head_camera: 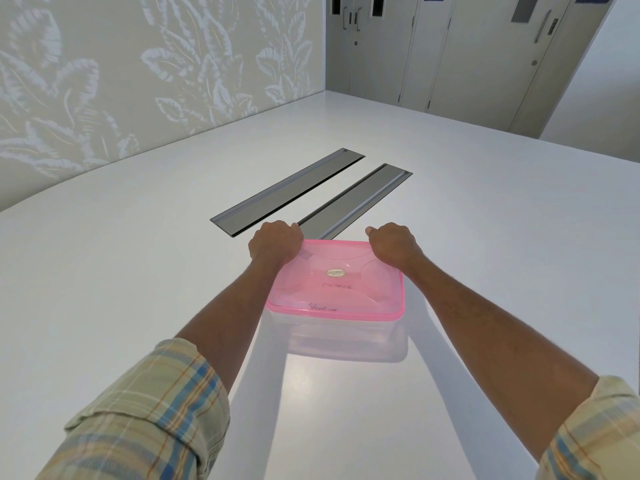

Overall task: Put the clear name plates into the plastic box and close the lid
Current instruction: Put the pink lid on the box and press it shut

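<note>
Plastic box capped, both hands on its far corners

Plastic box [346,336], clear-walled and rectangular, sits on the smooth white table [485,237] with its translucent pink lid [337,292] on top. Both arms reach straight out. The left hand [275,244] and right hand [393,245] are curled, knuckles up, each gripping a far lid corner. Faint handwritten name plates [329,296] show through the lid. Two long grey panels [287,192] lie flush beyond.
</note>
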A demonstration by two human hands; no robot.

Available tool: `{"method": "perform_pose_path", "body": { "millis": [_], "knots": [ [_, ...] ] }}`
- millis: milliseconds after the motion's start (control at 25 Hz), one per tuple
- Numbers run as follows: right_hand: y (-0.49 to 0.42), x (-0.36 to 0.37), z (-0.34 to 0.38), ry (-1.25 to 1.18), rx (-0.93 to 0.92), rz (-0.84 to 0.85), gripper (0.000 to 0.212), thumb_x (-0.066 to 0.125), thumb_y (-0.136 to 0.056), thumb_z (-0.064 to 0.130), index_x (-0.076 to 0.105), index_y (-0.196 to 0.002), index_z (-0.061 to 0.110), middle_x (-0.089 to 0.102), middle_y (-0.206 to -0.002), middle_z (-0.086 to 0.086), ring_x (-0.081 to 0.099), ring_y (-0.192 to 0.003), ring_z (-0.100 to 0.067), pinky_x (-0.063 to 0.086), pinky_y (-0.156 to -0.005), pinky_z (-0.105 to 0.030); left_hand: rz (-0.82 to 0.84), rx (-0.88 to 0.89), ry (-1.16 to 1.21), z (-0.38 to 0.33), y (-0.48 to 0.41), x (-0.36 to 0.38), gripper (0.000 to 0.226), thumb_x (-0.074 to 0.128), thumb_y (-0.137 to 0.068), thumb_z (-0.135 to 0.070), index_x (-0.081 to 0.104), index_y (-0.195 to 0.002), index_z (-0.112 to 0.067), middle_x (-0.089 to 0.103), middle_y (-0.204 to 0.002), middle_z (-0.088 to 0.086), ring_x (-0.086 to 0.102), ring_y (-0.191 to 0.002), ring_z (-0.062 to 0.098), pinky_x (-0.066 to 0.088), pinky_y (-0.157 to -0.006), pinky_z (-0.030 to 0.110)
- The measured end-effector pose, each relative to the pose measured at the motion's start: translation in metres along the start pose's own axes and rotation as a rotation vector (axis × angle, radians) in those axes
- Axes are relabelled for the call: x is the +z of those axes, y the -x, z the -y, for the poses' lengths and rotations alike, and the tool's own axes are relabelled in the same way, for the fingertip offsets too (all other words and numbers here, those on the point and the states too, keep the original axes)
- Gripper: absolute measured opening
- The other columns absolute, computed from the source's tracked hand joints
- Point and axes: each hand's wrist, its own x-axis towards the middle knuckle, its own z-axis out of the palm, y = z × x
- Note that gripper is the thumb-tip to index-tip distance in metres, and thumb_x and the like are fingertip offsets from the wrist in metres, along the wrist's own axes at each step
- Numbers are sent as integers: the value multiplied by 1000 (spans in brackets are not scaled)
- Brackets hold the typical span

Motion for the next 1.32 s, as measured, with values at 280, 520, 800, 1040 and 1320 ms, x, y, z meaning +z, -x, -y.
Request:
{"method": "perform_pose_path", "body": {
  "millis": [280,520,800,1040,1320],
  "knots": [
    [-5,5,-4,-81,60,16,44,40,-101,48,56,-88,10,57,-93,-10,54,-87,-33,42,-77,-37,150,20,19,4,-10,-2,49,35,-100,-42,69,-108,-7,69,-120,18,63,-107,39,46,-85,38],
    [-4,6,-3,-173,124,8,42,45,-98,52,58,-94,12,60,-98,-10,59,-92,-33,48,-81,-40,174,-7,43,5,-13,-1,54,36,-102,-44,69,-118,-4,70,-123,17,65,-116,40,44,-84,38],
    [18,-3,5,-62,99,-157,61,39,-98,65,70,-109,14,68,-105,-11,63,-98,-36,43,-80,-40,-340,220,-1,-6,22,-16,44,41,-106,-40,68,-90,-10,70,-91,11,68,-87,37,38,-65,34],
    [69,-14,20,102,-239,-258,57,37,-103,65,66,-118,18,67,-118,-7,63,-112,-34,52,-89,-45,-178,385,22,13,71,-24,44,47,-106,-42,63,-134,-13,64,-140,8,57,-133,31,53,-102,48],
    [124,14,18,261,-331,-120,94,23,-96,81,37,-156,9,33,-167,-14,23,-158,-35,20,-128,-51,107,433,21,29,97,-18,67,28,-112,-49,22,-166,-10,19,-175,8,12,-164,24,18,-132,45]
  ]
}}
